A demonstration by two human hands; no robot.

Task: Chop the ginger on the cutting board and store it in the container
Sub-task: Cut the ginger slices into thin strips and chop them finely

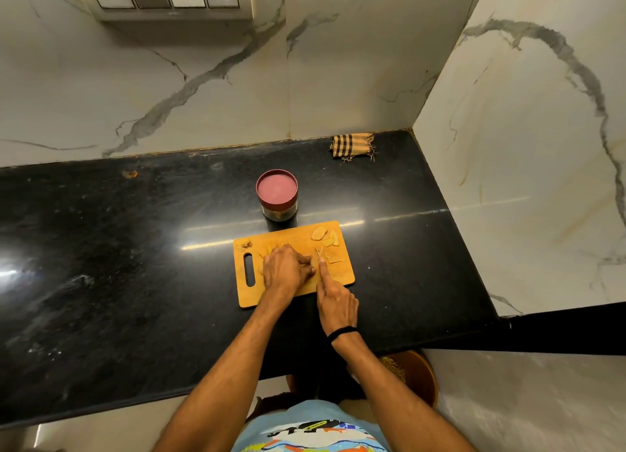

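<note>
Fingers point(304, 260) amid ginger point(319, 233) — container point(277, 194), cloth point(352, 145) beyond

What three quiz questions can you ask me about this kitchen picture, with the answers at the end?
1. True or false: the container behind the cutting board has its red lid on.
2. Where is the checked cloth?
A. on the cutting board
B. at the back of the counter, by the wall
C. on top of the container
3. Fill in: there is ginger on the cutting board, and the knife is in the ___ hand.

Key: 1 true; 2 B; 3 right.
</note>
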